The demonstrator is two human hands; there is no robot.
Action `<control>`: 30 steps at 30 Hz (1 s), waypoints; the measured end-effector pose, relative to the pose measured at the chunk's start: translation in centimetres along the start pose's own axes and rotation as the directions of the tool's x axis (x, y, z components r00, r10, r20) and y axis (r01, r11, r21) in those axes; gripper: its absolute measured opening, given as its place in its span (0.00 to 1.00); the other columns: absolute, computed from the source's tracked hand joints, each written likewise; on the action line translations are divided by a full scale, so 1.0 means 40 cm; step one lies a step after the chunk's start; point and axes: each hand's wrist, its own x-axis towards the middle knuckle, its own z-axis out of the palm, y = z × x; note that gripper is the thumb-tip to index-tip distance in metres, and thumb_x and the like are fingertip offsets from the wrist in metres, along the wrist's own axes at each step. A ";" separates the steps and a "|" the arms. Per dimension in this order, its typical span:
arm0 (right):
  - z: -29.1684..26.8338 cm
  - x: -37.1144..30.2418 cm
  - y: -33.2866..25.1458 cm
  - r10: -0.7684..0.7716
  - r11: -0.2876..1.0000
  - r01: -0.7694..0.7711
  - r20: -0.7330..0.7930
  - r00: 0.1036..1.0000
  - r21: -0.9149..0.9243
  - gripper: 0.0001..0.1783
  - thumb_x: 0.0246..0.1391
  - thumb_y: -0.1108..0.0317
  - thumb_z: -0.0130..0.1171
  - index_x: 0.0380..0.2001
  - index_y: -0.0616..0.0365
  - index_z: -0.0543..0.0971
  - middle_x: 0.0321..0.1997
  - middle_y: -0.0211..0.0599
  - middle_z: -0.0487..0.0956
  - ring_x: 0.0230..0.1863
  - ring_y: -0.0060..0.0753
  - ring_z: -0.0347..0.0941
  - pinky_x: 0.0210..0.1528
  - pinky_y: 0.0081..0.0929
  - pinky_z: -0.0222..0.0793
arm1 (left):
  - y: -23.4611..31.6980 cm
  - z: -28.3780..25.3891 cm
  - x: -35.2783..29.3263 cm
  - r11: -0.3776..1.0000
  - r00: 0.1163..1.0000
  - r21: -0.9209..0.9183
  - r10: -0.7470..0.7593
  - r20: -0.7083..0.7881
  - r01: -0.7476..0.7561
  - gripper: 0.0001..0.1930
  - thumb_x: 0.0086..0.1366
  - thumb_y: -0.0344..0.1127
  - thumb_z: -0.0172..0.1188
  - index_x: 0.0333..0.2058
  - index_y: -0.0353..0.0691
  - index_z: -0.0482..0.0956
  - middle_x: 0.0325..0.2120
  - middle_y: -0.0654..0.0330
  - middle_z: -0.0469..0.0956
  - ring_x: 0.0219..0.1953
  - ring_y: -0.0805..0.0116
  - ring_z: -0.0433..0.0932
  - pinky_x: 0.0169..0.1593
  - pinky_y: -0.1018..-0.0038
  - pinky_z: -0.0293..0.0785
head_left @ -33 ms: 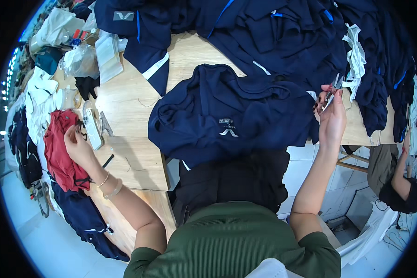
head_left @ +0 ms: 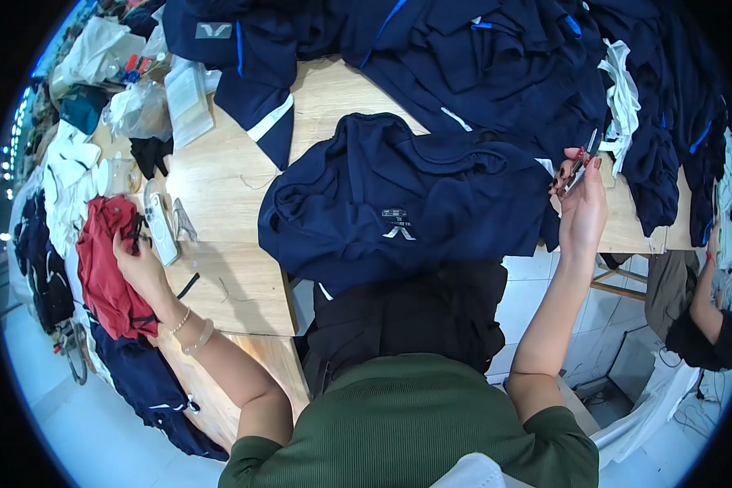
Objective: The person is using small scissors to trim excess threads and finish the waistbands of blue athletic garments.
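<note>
At the left side of the table my left hand (head_left: 142,264) is closed at the edge of a crumpled red garment (head_left: 102,268). Its fingers pinch the cloth beside some dark strips (head_left: 142,233), whose kind I cannot make out. A small pair of thread snips (head_left: 579,169) with reddish handles is gripped in my right hand (head_left: 584,199), blades pointing up and away. That hand is at the right end of a navy garment (head_left: 333,207), which lies bunched over the table's front edge with a light print facing up.
More navy garments (head_left: 480,81) are heaped along the far side, with a white cloth strip (head_left: 620,98) at right. A white phone-like device (head_left: 163,228) lies right of the red garment. Plastic bags (head_left: 142,110) crowd the far left. Another person's arm (head_left: 708,293) shows at far right.
My left hand has shifted slightly toward me at the red garment's edge. The snips have turned a little in my right hand, and their blades look narrower. The navy garment stays in place.
</note>
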 end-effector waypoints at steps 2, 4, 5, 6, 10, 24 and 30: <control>-0.006 -0.005 0.012 0.022 1.000 -0.022 0.012 1.000 0.006 0.21 0.68 0.50 0.44 0.41 0.58 0.74 0.25 0.22 0.65 0.26 0.14 0.58 0.28 0.15 0.54 | -0.042 -0.010 -0.015 0.900 0.982 0.392 0.183 0.054 -0.189 0.10 0.64 0.31 0.57 0.41 0.31 0.80 0.45 0.48 0.78 0.45 0.58 0.77 0.46 0.70 0.72; -0.007 -0.013 0.034 0.000 0.998 0.004 0.053 0.999 -0.061 0.16 0.65 0.55 0.51 0.41 0.57 0.75 0.24 0.18 0.63 0.25 0.10 0.55 0.27 0.13 0.50 | 0.055 0.061 -0.103 0.940 0.950 0.144 0.301 0.082 -0.310 0.09 0.65 0.31 0.56 0.33 0.34 0.84 0.49 0.45 0.76 0.54 0.56 0.73 0.55 0.67 0.66; -0.001 -0.020 0.036 0.016 0.996 -0.009 0.073 0.997 -0.091 0.11 0.61 0.61 0.57 0.38 0.57 0.77 0.23 0.17 0.65 0.23 0.09 0.55 0.25 0.13 0.49 | 0.173 0.094 -0.166 0.977 0.964 0.006 0.210 0.164 -0.214 0.12 0.67 0.32 0.54 0.31 0.32 0.83 0.49 0.48 0.76 0.53 0.59 0.74 0.55 0.70 0.66; 0.012 -0.021 0.043 0.040 0.985 -0.029 0.061 0.997 -0.169 0.09 0.60 0.63 0.58 0.37 0.57 0.77 0.21 0.16 0.64 0.22 0.08 0.54 0.24 0.13 0.48 | 0.249 0.126 -0.220 0.953 0.945 -0.227 0.251 0.212 -0.202 0.14 0.69 0.32 0.52 0.28 0.30 0.82 0.48 0.52 0.77 0.51 0.64 0.74 0.53 0.72 0.67; 0.035 -0.019 0.067 0.013 0.962 -0.006 0.026 1.000 -0.272 0.06 0.58 0.67 0.60 0.34 0.58 0.80 0.19 0.14 0.67 0.19 0.07 0.55 0.22 0.12 0.48 | 0.443 0.199 -0.338 0.872 0.874 -0.482 0.296 0.385 -0.084 0.07 0.66 0.28 0.56 0.34 0.29 0.79 0.40 0.57 0.79 0.35 0.72 0.78 0.36 0.77 0.73; 0.000 -0.012 0.071 0.082 0.938 -0.039 0.112 0.990 -0.345 0.10 0.62 0.68 0.55 0.35 0.64 0.81 0.24 0.25 0.76 0.14 0.05 0.53 0.16 0.12 0.42 | 0.264 0.179 -0.239 0.949 0.815 -0.244 -0.021 0.579 0.198 0.07 0.67 0.28 0.56 0.37 0.31 0.80 0.30 0.60 0.81 0.29 0.77 0.76 0.35 0.80 0.71; 0.052 -0.011 0.064 -0.007 0.973 0.044 0.163 0.987 -0.225 0.09 0.61 0.69 0.57 0.37 0.64 0.80 0.25 0.25 0.76 0.15 0.05 0.53 0.17 0.11 0.42 | 0.490 0.221 -0.340 0.781 0.714 -0.592 0.531 0.457 -0.201 0.05 0.59 0.23 0.60 0.34 0.34 0.81 0.29 0.58 0.77 0.29 0.67 0.76 0.35 0.76 0.71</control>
